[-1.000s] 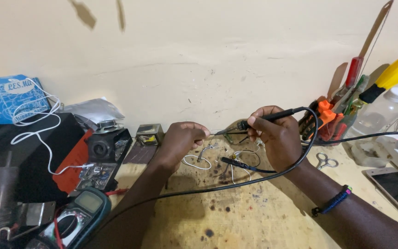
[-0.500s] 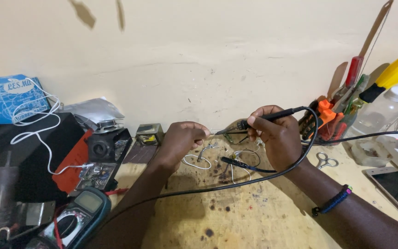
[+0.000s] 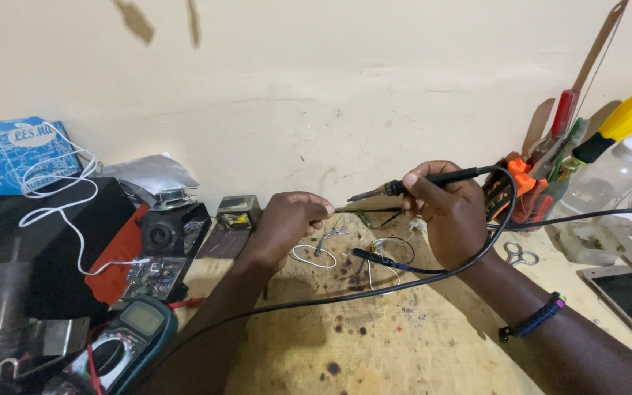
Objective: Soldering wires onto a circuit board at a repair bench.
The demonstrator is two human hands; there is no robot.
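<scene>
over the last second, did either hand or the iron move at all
Nothing visibly changed: the right hand holds the soldering iron with its tip toward the left hand, which pinches a thin wire over the bench.

Right hand: grips black soldering iron, tip pointing left. Left hand: pinches thin wire at fingertips, just below iron tip. Black cord loops across scorched wooden worktop. Multimeter lower left; tool holder right; scissors beside it.
</scene>
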